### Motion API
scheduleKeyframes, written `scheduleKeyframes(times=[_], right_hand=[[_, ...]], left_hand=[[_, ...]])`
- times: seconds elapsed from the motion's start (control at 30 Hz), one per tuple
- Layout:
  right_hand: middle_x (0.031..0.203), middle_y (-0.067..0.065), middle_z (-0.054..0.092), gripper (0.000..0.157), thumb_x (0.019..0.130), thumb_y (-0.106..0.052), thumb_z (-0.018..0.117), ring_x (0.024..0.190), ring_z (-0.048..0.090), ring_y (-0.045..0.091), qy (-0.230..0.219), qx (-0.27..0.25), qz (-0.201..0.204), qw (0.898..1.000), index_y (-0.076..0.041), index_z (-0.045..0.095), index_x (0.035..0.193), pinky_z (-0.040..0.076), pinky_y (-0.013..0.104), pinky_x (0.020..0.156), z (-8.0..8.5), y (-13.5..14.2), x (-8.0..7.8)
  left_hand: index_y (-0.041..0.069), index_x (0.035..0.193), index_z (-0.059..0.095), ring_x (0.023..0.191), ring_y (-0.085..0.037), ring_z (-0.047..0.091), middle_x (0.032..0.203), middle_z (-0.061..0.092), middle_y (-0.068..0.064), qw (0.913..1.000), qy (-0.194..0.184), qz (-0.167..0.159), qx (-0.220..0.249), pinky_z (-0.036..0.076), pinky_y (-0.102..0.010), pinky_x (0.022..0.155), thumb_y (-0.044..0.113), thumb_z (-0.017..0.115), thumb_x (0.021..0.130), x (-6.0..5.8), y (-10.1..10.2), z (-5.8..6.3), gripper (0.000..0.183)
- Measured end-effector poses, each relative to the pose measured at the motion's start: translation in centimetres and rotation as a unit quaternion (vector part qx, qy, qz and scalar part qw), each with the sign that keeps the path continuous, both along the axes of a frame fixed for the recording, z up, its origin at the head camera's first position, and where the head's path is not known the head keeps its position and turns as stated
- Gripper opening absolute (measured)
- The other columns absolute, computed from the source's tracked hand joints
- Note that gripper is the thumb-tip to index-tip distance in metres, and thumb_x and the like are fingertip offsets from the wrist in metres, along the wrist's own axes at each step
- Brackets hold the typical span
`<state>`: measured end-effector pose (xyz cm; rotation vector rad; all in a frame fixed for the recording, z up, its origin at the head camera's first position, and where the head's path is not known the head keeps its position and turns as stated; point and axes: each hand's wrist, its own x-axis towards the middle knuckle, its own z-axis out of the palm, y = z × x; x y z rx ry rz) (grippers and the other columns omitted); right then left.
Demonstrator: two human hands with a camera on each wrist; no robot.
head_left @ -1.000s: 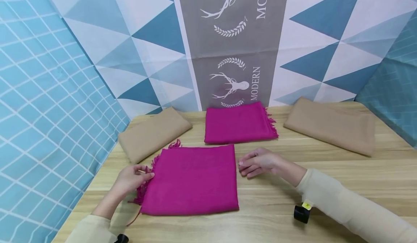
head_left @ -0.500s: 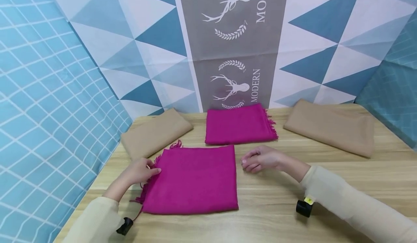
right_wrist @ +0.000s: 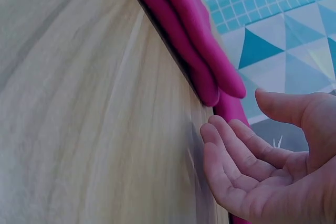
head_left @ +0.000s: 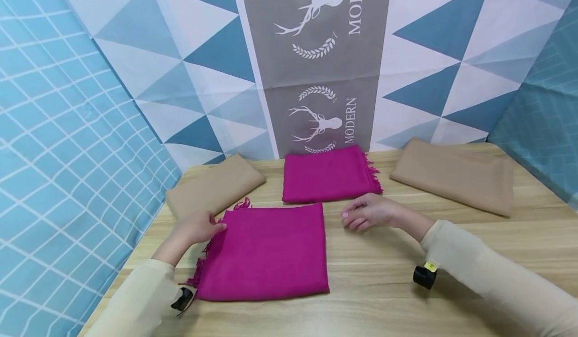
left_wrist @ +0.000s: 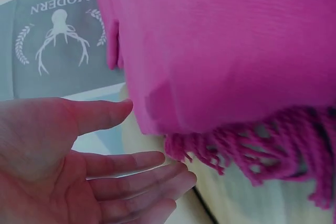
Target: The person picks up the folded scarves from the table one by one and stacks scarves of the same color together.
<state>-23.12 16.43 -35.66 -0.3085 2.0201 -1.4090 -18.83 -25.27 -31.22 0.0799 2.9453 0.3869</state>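
Note:
A folded magenta scarf (head_left: 266,254) with a fringed left edge lies at the front of the table. My left hand (head_left: 196,226) is at its far left corner, the thumb overlapping the cloth in the head view. The left wrist view shows that hand's fingers extended, a gap between thumb and fingers, beside the fringe (left_wrist: 252,150). My right hand (head_left: 368,212) hovers off the scarf's right edge, fingers loosely bent around nothing. From the right wrist, the scarf's thick folded side (right_wrist: 194,40) shows in stacked layers beyond the fingertips.
Behind lies a second folded magenta scarf (head_left: 329,174), its fringe to the right. Folded beige cloths lie at the back left (head_left: 217,184) and back right (head_left: 453,176). Patterned fabric walls (head_left: 322,71) stand behind the wooden table (head_left: 370,287) and along its left side.
My left hand has slid away from me along the fringed edge to the far corner. The right hand has drawn slightly farther from the scarf, rightward and back. The scarf stays put.

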Motion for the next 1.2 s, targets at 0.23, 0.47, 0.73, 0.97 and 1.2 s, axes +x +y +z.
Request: scheduleKeyframes(times=[0.23, 0.47, 0.73, 0.97, 1.2], right_hand=[[0.108, 0.013, 0.072, 0.046, 0.094, -0.022, 0.062, 0.088, 0.069, 0.011, 0.021, 0.026, -0.018, 0.999, 0.008, 0.054, 0.127, 0.058, 0.029, 0.082, 0.3, 0.6, -0.5], [0.111, 0.015, 0.071, 0.048, 0.094, -0.026, 0.062, 0.093, 0.069, 0.013, 0.030, 0.031, -0.024, 0.999, 0.008, 0.053, 0.127, 0.058, 0.031, 0.085, 0.3, 0.9, -0.8], [0.114, 0.018, 0.069, 0.050, 0.095, -0.024, 0.060, 0.092, 0.069, 0.013, 0.032, 0.032, -0.024, 0.999, 0.010, 0.049, 0.130, 0.058, 0.031, 0.084, 0.4, 1.5, -1.3], [0.106, 0.015, 0.071, 0.046, 0.096, -0.017, 0.056, 0.081, 0.066, 0.008, 0.025, 0.015, -0.025, 0.999, 0.013, 0.047, 0.129, 0.057, 0.025, 0.075, 0.8, 1.9, -1.7], [0.104, 0.015, 0.070, 0.045, 0.097, -0.019, 0.054, 0.081, 0.062, 0.009, 0.037, 0.027, -0.019, 0.999, 0.011, 0.047, 0.131, 0.056, 0.028, 0.078, 1.5, 2.1, -2.1]], left_hand=[[0.015, 0.058, 0.039, 0.050, -0.009, 0.031, 0.052, 0.033, 0.007, 0.9997, -0.011, -0.016, -0.014, 0.028, -0.024, 0.048, 0.031, 0.058, 0.092, -1.4, 0.9, 0.5, 0.042], [0.008, 0.068, 0.050, 0.061, -0.016, 0.044, 0.062, 0.045, 0.000, 0.9987, -0.016, -0.021, -0.044, 0.035, -0.028, 0.055, 0.032, 0.058, 0.092, -2.5, 2.1, 1.4, 0.034], [0.016, 0.056, 0.035, 0.053, -0.011, 0.030, 0.052, 0.029, 0.006, 0.9986, -0.020, -0.034, -0.036, 0.030, -0.026, 0.053, 0.033, 0.057, 0.093, -4.2, 3.6, 2.0, 0.046], [0.008, 0.068, 0.054, 0.064, -0.016, 0.047, 0.062, 0.045, 0.001, 0.9971, -0.042, -0.042, -0.047, 0.041, -0.031, 0.064, 0.034, 0.055, 0.094, -5.8, 5.1, 2.3, 0.037], [0.005, 0.074, 0.063, 0.063, -0.017, 0.056, 0.063, 0.055, 0.000, 0.9961, -0.060, -0.045, -0.045, 0.047, -0.030, 0.063, 0.035, 0.054, 0.096, -6.8, 6.4, 2.5, 0.038]])
